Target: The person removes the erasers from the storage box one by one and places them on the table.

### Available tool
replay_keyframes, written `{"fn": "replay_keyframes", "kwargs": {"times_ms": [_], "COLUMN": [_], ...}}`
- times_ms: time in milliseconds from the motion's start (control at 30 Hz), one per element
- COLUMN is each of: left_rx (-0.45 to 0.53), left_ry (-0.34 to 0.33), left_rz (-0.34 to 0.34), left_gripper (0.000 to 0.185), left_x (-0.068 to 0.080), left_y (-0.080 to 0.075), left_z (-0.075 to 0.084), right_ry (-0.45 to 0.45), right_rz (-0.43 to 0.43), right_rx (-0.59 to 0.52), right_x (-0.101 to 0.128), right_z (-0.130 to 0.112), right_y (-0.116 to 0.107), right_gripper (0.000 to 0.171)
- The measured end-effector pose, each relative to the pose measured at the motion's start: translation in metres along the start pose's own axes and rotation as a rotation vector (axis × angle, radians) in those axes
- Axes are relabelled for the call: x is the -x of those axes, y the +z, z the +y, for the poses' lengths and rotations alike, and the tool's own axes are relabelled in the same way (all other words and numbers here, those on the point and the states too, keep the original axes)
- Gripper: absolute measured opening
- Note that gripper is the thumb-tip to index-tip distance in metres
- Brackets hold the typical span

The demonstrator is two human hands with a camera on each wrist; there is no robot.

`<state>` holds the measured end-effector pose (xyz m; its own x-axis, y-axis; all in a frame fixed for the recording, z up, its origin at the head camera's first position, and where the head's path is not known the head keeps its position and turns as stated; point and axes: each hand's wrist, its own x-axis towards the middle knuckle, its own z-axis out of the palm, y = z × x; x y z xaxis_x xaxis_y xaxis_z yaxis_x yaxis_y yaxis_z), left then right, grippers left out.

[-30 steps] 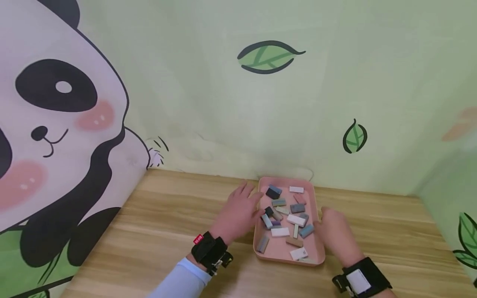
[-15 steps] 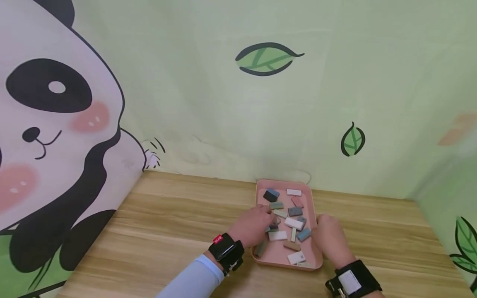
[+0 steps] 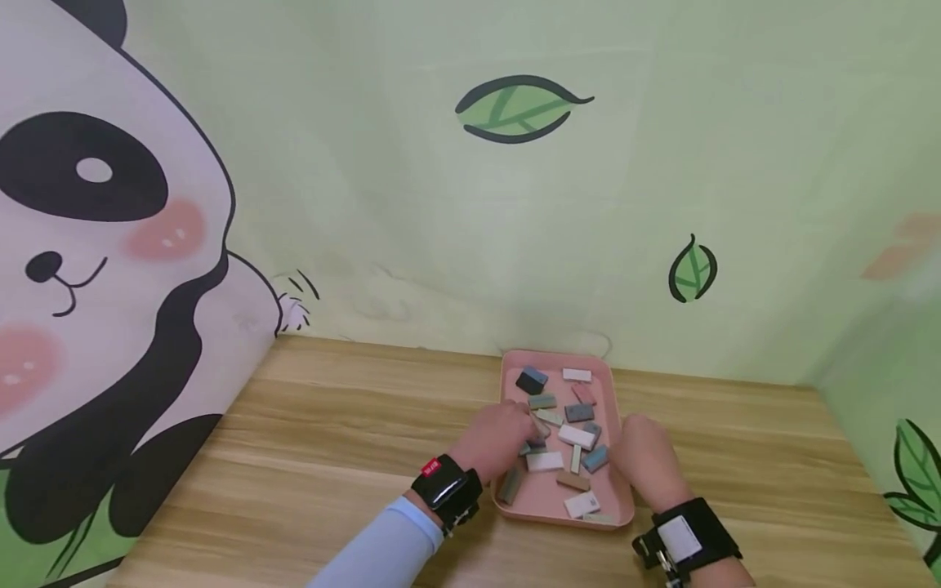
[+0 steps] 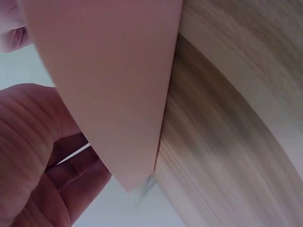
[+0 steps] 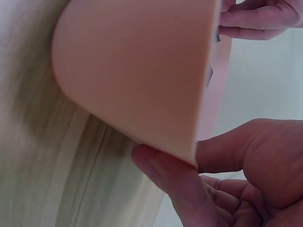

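A pink tray (image 3: pixel 617 518) stands on the wooden table, holding several small rectangular blocks in white, blue, grey, brown and black. My right hand (image 3: pixel 648 457) grips the tray's right wall; in the right wrist view, thumb (image 5: pixel 175 177) and finger lie on either side of the rim. My left hand (image 3: pixel 494 441) reaches over the left rim, fingers bent down among the blocks near a taupe block (image 3: pixel 540 426). Its fingertips are hidden behind the tray wall (image 4: pixel 113 85) in the left wrist view, and I cannot tell whether they hold a block.
A white block (image 3: pixel 545 462), a brown block (image 3: pixel 573 481) and a blue block (image 3: pixel 595 459) lie near the left hand in the tray. Right behind the tray rises a green wall cloth (image 3: pixel 412 229) with a printed panda (image 3: pixel 154 196). Wood tabletop (image 3: pixel 353 408) extends to both sides.
My left hand has moved from the tray's left rim inward over the blocks, covering a black one and its neighbours. The right hand keeps its place at the right wall. The head view shifts slightly.
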<state>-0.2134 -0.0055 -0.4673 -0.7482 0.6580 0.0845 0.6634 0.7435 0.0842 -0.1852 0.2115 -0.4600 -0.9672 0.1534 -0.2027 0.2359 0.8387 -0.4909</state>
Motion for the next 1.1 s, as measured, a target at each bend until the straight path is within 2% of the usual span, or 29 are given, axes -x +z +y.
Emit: {"fn": "replay_keyframes", "kwargs": {"times_ms": [233,467,600,767,833,933,1100], "left_rx": [-0.118,-0.113,-0.058,0.115,0.193,0.266,0.297], "left_ry": [0.01,0.006,0.012,-0.006,-0.017,-0.054,-0.211], "left_rz": [0.02,0.024,0.013,0.014,0.055,0.167,0.379], "left_gripper": [0.027,0.029,0.029,0.024,0.019,0.018,0.022], "left_x": [-0.002,-0.002,-0.001,0.003,0.005,0.009,0.018], "left_y": [-0.001,-0.001,-0.005,-0.01,-0.012,-0.018,-0.026], "left_z": [0.002,0.001,0.0,-0.005,-0.009,-0.018,-0.037], "right_ry": [0.029,0.033,0.029,0.02,0.019,0.011,-0.017], "right_rz": [-0.015,-0.017,-0.002,0.009,0.009,0.011,0.029], "right_rx": [-0.009,0.008,0.008,0.005,0.001,0.003,0.053], "right_x": [0.0,0.0,0.0,0.002,0.002,0.001,0.002], "right_z": [-0.002,-0.003,-0.003,-0.002,-0.002,-0.001,-0.003], "right_y": [0.0,0.001,0.0,0.0,0.0,0.0,0.002], "right_gripper": [0.012,0.015,0.014,0.015,0.015,0.015,0.014]}}
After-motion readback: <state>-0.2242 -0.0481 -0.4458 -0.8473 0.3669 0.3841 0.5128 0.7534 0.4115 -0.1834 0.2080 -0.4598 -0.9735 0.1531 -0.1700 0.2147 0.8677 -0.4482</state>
